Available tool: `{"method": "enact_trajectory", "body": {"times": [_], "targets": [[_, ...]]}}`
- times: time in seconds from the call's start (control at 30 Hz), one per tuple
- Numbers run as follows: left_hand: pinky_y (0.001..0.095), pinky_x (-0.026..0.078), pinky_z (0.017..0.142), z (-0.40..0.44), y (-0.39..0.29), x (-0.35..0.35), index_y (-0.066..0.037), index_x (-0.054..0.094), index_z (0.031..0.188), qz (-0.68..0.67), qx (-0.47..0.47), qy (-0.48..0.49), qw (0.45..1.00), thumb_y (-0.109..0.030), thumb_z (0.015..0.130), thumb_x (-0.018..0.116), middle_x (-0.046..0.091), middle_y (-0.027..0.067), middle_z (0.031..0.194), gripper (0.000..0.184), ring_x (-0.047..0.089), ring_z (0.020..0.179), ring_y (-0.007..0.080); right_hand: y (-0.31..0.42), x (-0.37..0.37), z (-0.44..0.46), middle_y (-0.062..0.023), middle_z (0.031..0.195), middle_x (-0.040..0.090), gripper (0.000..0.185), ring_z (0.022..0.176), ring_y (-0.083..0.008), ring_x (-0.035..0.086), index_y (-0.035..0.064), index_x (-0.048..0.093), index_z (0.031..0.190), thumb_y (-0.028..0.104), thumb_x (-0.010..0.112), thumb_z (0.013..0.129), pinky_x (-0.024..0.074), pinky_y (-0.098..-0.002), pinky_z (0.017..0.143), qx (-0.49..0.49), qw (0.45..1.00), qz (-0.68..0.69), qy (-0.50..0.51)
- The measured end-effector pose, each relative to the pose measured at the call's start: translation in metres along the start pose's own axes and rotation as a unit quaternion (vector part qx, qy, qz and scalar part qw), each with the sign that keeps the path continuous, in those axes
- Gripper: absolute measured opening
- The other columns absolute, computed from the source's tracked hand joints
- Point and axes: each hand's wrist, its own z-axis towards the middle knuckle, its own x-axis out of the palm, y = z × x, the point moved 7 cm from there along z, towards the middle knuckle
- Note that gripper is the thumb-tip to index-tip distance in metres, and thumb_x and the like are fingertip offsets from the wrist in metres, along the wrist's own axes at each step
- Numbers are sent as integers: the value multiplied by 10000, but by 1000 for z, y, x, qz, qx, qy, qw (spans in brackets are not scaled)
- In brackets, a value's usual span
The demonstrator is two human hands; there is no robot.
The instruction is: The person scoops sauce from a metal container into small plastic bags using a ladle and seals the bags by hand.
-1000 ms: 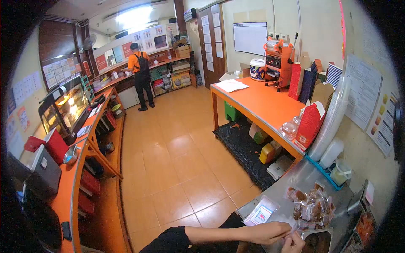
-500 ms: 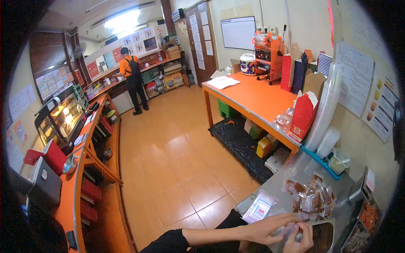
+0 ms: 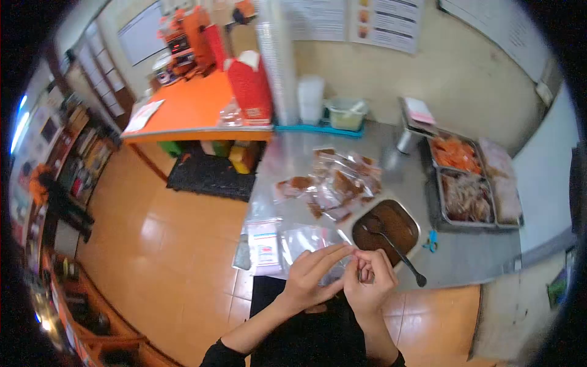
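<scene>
My left hand (image 3: 312, 275) is over the near edge of the steel table (image 3: 449, 263), its fingers stretched and its thumb apart. Its fingertips meet those of my right hand (image 3: 372, 278), which is closed in a pinch. Whatever lies between the fingers is too small or hidden to make out. Just beyond are clear plastic bags (image 3: 302, 238) and a pack with a printed label (image 3: 266, 244). A steel pan of brown powder (image 3: 391, 229) sits by my right hand, with a dark-handled spoon (image 3: 400, 251) in it. Behind lies a heap of small filled bags (image 3: 342, 183).
Blue scissors (image 3: 431, 241) lie right of the pan. A tray of orange and pale food (image 3: 458, 177) stands at the right. At the back are stacked cups (image 3: 278, 67) and a tub (image 3: 347, 114). Another person (image 3: 52, 192) stands far left.
My view has swung right and down, bringing the pan, spoon and scissors into sight. Both hands remain together at the table's near edge.
</scene>
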Motion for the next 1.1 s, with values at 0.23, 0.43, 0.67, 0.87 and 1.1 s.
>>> {"method": "enact_trajectory", "body": {"times": [0.23,0.43,0.67,0.87,1.1], "targets": [[223,457,532,3,11,23,-35,662,1165,-120,-145,-6,982,-71,711,825,684,84,1029,484,548,582,85,-9,-90,12,-71,721,600,212,604,-142,580,16,644,955,149,751,829,452,-267,559,-129,934,-322,-88],[211,479,540,5,25,22,-33,620,1248,-136,-176,-15,975,-52,728,810,634,133,1132,555,586,659,83,-112,-105,-15,-118,750,679,249,627,-134,626,-5,649,954,217,735,882,484,-260,567,328,939,92,58],[206,470,577,-6,41,4,-9,508,1200,-194,-252,-69,946,-23,790,757,620,141,1158,479,597,699,90,-128,-86,-8,-94,761,684,172,627,-140,637,-21,700,972,135,702,899,498,-257,567,221,920,267,-184],[255,534,655,-19,66,-9,16,573,940,-261,-308,-74,912,-23,887,679,583,146,1165,125,596,750,116,-58,-80,-14,-118,827,701,121,759,-194,692,24,730,969,69,697,862,537,-273,681,-122,992,-13,5],[208,483,665,-22,86,-15,-2,625,864,-315,-342,-56,884,-2,833,749,574,81,1065,128,590,808,77,-106,-74,-28,-69,748,643,207,599,-112,572,-39,669,941,156,605,961,433,-210,554,93,967,211,-107]]}}
